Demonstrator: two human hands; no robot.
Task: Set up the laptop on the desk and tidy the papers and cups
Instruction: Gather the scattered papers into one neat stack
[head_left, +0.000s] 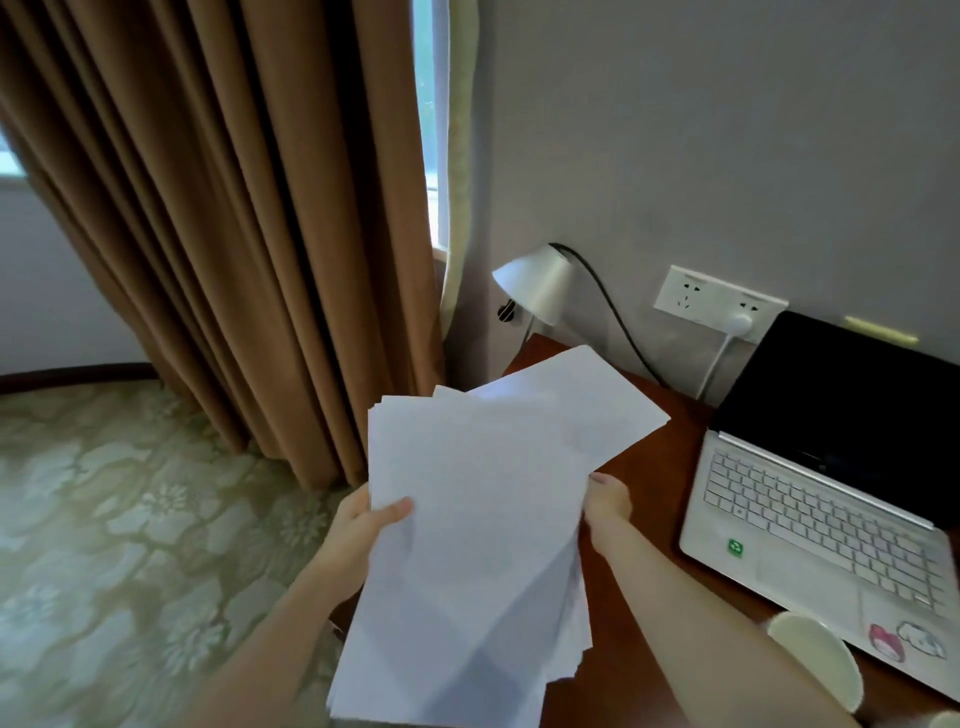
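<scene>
Both forearms reach up from the bottom of the frame and meet on a loose sheaf of white papers (467, 519), which is held in the air over the left end of the dark wooden counter (654, 499), partly hanging out past its edge above the patterned floor (104, 519). The left hand (363, 525) grips the sheaf at its left edge, thumb laid flat across the top sheet and the fingers hidden underneath. The right hand (608, 501) holds the right edge a little higher up, its fingers curled in against the paper (only the back of the hand and the knuckles show, so how far they wrap cannot be told). The sheets are not squared: several corners fan out at the top, one sheet sticking up and to the right toward the wall, and the lower edges are staggered. To the right, an open white laptop (821, 519) sits on the counter with its screen dark, a green sticker beside the keyboard and cartoon stickers at its near corner. A pale cup (815, 654) stands just in front of the laptop by the right forearm, and the rim of another cup (943, 719) shows at the bottom corner. A white desk lamp (535, 280) stands at the counter's back left corner, near a wall socket (717, 301) with a white plug in it, and a brown curtain (234, 208) hangs to the left.
</scene>
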